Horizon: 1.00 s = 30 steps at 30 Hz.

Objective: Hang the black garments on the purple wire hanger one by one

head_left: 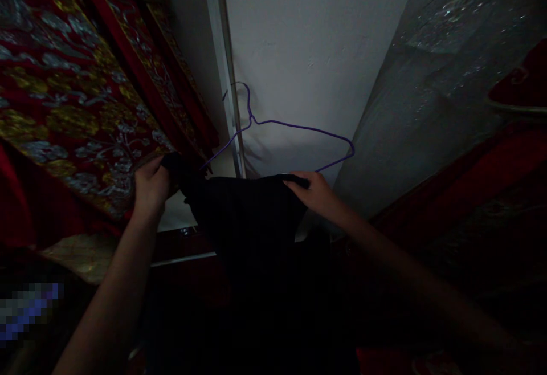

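Note:
A black garment (252, 210) is stretched between my two hands, its upper edge nearly level; its exact kind is lost in the dark. My left hand (151, 188) grips a bunched corner of it on the left. On the other side, my right hand (314, 194) pinches the same edge between thumb and fingers. Just beyond the cloth is a thin purple clothes hanger (318, 130), tilted, with its hook by the metal upright. The hanger's right end shows bare, while its lower part passes behind the garment and my right hand.
Red clothes with gold and silver embroidery (85, 107) hang at the left. A pale metal upright (224, 50) runs down a white panel (316, 39). Sheer glittering fabric (427, 78) and red cloth (461, 175) hang at the right. The lower area is very dark.

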Available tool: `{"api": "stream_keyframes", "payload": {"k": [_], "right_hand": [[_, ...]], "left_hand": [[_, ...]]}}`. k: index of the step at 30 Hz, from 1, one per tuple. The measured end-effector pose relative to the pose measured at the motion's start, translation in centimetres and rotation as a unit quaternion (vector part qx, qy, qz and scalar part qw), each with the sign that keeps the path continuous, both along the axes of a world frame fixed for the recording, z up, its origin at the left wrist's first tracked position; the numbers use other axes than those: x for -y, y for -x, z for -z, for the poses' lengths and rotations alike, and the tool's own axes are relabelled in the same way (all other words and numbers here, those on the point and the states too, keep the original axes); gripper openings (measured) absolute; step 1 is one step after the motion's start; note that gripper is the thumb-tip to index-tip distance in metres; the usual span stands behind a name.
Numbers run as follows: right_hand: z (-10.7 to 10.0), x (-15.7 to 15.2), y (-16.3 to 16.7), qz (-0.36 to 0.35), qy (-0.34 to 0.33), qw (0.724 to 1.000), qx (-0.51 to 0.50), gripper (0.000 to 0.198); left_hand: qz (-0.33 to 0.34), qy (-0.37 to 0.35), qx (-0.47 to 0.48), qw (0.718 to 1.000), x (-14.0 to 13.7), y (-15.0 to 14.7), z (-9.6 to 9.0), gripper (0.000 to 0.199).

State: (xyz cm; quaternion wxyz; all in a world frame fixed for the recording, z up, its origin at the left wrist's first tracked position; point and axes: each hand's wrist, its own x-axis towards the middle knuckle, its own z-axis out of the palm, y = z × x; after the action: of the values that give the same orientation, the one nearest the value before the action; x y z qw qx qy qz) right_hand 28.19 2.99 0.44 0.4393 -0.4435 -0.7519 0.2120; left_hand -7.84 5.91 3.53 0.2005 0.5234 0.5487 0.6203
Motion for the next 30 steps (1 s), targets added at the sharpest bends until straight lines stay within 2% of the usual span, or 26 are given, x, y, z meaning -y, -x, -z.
{"api": "stream_keyframes", "payload": {"k": [2, 4, 7, 11, 16, 19, 23, 26, 28, 30], "right_hand": [[-0.6, 0.2, -0.3, -0.006, -0.003, 1.0, 0.026, 0.027], [-1.3, 0.3, -0.8, 0.004, -0.011, 0.998, 0.06, 0.026], [-2.5, 0.1, -1.7, 0.057, -0.046, 0.993, 0.095, 0.023], [-3.3, -0.2, -2.7, 0.11, -0.078, 0.985, 0.107, 0.023], [-2.7, -0.1, -2.6, 0.104, -0.074, 0.986, 0.112, 0.022], [-2.6, 0.1, -2.4, 0.109, -0.082, 0.986, 0.097, 0.019], [-2.8, 0.0, -2.2, 0.094, -0.078, 0.99, 0.071, 0.016], [-2.6, -0.2, -1.8, 0.081, -0.063, 0.993, 0.052, 0.015], [-2.2, -0.3, -1.3, 0.072, -0.048, 0.995, 0.037, 0.015], [-1.8, -0.4, -0.7, 0.057, -0.028, 0.998, 0.024, 0.017]], "left_hand": [[-0.015, 0.012, 0.059, 0.998, -1.0, 1.0, 0.8, 0.028], [-0.021, 0.006, 0.052, 0.998, -1.7, 1.6, 1.8, 0.027], [-0.008, 0.005, -0.049, 0.999, -2.0, 1.6, 3.5, 0.028], [0.026, 0.065, -0.122, 0.99, -1.4, 0.4, 5.3, 0.033], [-0.009, 0.091, -0.258, 0.962, -0.4, 0.2, 5.5, 0.039], [0.002, 0.098, -0.284, 0.954, -0.6, 0.9, 5.9, 0.037], [0.021, 0.118, -0.259, 0.958, -1.1, 1.6, 7.4, 0.032], [0.027, 0.118, -0.184, 0.975, -1.1, 1.1, 8.0, 0.031], [0.017, 0.086, -0.114, 0.99, -1.0, 0.2, 7.2, 0.036], [0.012, 0.027, -0.064, 0.997, -0.6, -1.0, 5.5, 0.04]]}}
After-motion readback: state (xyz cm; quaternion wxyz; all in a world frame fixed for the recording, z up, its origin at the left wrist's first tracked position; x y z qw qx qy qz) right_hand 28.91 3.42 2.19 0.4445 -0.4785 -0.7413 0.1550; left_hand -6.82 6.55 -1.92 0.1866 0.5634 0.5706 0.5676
